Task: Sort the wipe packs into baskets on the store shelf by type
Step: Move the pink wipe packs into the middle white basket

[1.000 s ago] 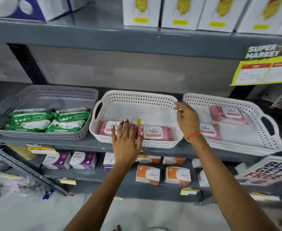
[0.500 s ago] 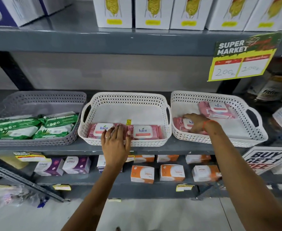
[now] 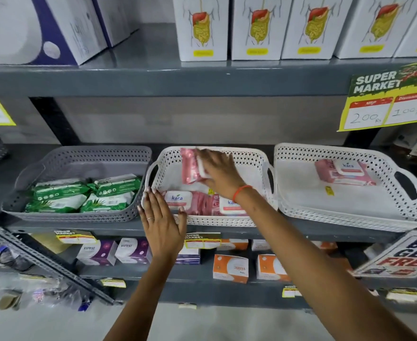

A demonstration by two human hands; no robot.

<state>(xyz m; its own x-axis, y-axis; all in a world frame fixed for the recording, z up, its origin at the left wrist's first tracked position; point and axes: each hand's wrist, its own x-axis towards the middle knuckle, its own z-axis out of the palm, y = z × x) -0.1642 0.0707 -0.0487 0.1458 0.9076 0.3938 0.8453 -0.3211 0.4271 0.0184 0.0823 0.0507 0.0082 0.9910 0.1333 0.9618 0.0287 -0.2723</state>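
Left hand (image 3: 161,223), fingers spread and grasping nothing, lies flat on the front rim of the middle white basket (image 3: 251,156); two pink packs (image 3: 197,201) lie inside. Above them, the right hand (image 3: 221,169) grips a third pink pack (image 3: 189,166). Green packs (image 3: 84,194) fill the grey basket (image 3: 79,156) to its left; one pink pack (image 3: 344,172) remains in the right basket (image 3: 350,212), so sorting seems nearly done.

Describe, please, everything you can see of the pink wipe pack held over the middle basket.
The pink wipe pack is a soft, glossy pouch with a white flip lid on one face, mostly hidden. The right hand grips it from the right, fingers over the lid. It is tilted up on edge, above the back of the middle white basket, touching nothing but the hand. It is motion-blurred, so its print cannot be read. Two similar packs lie flat below it.
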